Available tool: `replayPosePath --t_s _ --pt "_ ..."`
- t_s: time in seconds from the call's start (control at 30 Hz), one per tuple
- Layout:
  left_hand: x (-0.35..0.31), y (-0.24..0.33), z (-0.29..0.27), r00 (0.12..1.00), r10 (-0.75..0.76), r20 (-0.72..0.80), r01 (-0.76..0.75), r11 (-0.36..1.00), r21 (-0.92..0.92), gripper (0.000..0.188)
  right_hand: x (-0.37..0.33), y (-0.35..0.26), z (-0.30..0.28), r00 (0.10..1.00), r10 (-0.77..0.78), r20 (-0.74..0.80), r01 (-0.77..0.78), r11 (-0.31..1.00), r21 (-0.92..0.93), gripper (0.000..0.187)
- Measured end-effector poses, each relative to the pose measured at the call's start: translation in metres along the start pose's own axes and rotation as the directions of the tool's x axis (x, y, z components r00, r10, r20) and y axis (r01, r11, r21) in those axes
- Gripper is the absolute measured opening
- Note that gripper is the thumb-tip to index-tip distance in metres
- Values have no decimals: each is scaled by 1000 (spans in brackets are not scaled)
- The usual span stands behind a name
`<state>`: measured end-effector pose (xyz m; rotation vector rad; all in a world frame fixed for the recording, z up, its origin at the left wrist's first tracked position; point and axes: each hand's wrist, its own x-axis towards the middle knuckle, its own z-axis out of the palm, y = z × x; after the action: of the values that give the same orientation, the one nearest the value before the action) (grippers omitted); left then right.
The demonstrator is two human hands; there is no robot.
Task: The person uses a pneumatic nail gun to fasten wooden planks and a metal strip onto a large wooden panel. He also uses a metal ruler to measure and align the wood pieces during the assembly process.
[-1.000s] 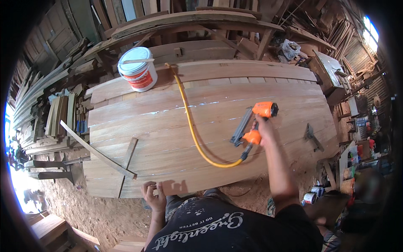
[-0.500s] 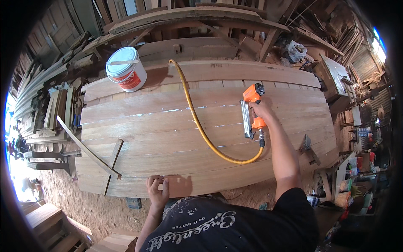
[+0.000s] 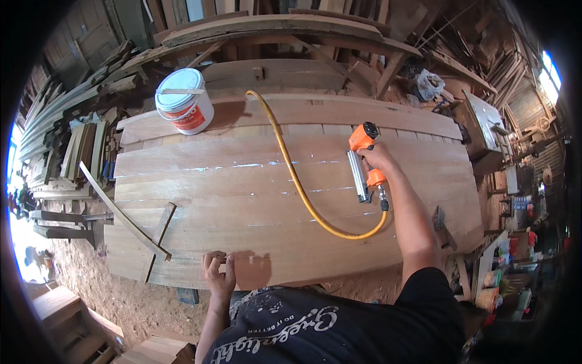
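My right hand (image 3: 377, 158) is wrapped round the handle of an orange nail gun (image 3: 364, 136), which is over the right part of a wide wooden panel (image 3: 254, 209). The gun's silver magazine points toward me, and a yellow air hose (image 3: 296, 177) joins the fitting at its lower end and loops away across the boards. At the panel's near edge, my left hand (image 3: 219, 273) has its fingers curled in; whatever they may pinch is too small to make out. White filler streaks mark the joints between the boards.
A white bucket (image 3: 203, 110) with a lid and a flat strip on top stands at the far left of the panel. A thin bent wood strip (image 3: 121, 212) crosses a short batten (image 3: 162, 225) at the left. A hammer-like tool (image 3: 443, 226) lies at the right. Stacked timber surrounds the bench.
My right hand has tilted the nail gun slightly, and its lower end has swung a little to the right with the hose. My left hand appears slightly farther left; the whole view has shifted slightly.
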<state>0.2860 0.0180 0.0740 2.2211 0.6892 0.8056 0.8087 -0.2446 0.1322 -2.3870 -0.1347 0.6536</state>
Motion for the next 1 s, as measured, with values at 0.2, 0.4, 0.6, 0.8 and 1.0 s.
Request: replayPosePath --t_s 0.2,0.4,0.6,0.8,1.0 --pt "-6 -4 -2 1000 -16 -9 16 1000 8 16 45 -13 -10 998 5 -55 -10 997 -82 27" --pt "-24 -10 -6 998 -56 -24 57 998 39 20 65 -16 -5 1000 2 -18 -5 993 -119 30" --pt "-28 2 -6 996 -90 21 89 995 50 18 77 5 -2 1000 -3 7 5 975 -221 36" --pt "-14 14 0 996 -40 83 36 998 45 17 76 12 -4 1000 26 10 -22 951 -309 46" --pt "7 25 21 982 84 171 -72 995 -73 16 79 14 -6 1000 4 -22 -9 977 -215 24"
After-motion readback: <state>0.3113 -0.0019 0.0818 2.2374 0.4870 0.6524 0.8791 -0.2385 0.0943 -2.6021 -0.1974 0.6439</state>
